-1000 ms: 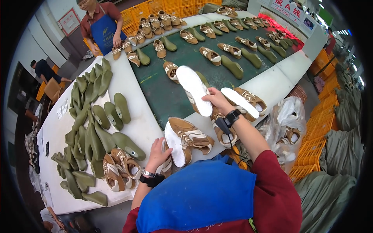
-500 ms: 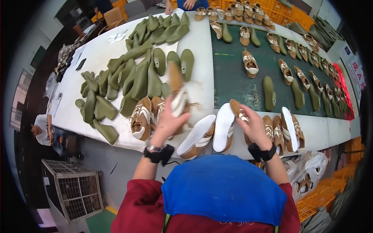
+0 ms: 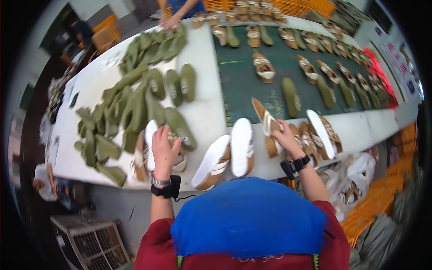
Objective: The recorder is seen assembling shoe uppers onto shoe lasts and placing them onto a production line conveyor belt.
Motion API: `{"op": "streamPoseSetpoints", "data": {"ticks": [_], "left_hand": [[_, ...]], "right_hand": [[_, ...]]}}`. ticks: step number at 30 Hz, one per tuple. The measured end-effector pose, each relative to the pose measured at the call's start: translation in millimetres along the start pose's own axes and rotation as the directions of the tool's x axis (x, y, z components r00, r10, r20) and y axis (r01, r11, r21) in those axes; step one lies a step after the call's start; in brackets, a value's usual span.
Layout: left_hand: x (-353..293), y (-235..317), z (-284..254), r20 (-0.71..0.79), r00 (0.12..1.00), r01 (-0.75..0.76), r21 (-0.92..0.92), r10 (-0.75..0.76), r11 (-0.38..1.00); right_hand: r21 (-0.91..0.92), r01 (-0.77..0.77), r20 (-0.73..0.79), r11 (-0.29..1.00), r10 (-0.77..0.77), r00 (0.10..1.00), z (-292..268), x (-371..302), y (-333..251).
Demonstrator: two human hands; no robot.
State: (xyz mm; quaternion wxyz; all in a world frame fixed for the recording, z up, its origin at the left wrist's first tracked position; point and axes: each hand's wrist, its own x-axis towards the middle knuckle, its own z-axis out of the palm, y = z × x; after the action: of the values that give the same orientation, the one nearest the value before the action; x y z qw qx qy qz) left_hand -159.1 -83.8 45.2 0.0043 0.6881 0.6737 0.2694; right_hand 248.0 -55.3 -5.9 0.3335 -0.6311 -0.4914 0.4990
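Note:
My left hand [image 3: 164,150], fingers spread, rests against a shoe with a white sole facing up [image 3: 151,130], among tan-and-white shoes [image 3: 139,162] at the table's near left. How firmly it touches that shoe cannot be told. A green shoe last [image 3: 180,129] lies just beyond this hand. My right hand [image 3: 286,141] is closed around a tan-and-white shoe [image 3: 266,121], its toe tilted up and away. Between my hands, two shoes lie with white soles upward, the left one [image 3: 212,157] slanted and the right one [image 3: 241,144] straight. More shoes [image 3: 310,141] stand right of my right hand.
Green lasts [image 3: 135,99] are heaped across the white table's left [image 3: 202,112]. A green mat [image 3: 238,67] carries rows of shoes and lasts. Another person's hands [image 3: 171,22] are at the far edge. A wire cage [image 3: 94,243] and orange crates [image 3: 382,193] flank the near side.
My left hand has moved left and down; the shoe it carried is no longer raised, and a white sole now shows there. The right-hand shoe has been lifted forward. The whole view has shifted.

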Motion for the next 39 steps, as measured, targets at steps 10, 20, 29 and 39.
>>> {"op": "streamPoseSetpoints", "data": {"ticks": [10, 20, 29, 39], "left_hand": [[25, 157, 34, 0.641, 0.613, 0.759, -0.639, 0.462, -0.121], [24, 137, 27, 0.703, 0.675, 0.737, -0.647, 0.224, -0.195], [28, 148, 38, 0.469, 0.859, 0.455, -0.883, 0.206, 0.114], [34, 163, 21, -0.199, 0.905, -0.423, -0.351, 0.375, 0.835]], "right_hand": [[0.789, -0.222, 0.367, 0.574, -0.15, 0.918, 32, -38, -79], [0.217, 0.436, -0.102, 0.873, -0.424, 0.9, 47, -42, -96], [0.0, 0.551, -0.083, 0.834, -0.549, 0.832, 61, -64, -120], [-0.429, 0.709, -0.11, 0.56, -0.811, 0.574, 63, -46, -111]]}}
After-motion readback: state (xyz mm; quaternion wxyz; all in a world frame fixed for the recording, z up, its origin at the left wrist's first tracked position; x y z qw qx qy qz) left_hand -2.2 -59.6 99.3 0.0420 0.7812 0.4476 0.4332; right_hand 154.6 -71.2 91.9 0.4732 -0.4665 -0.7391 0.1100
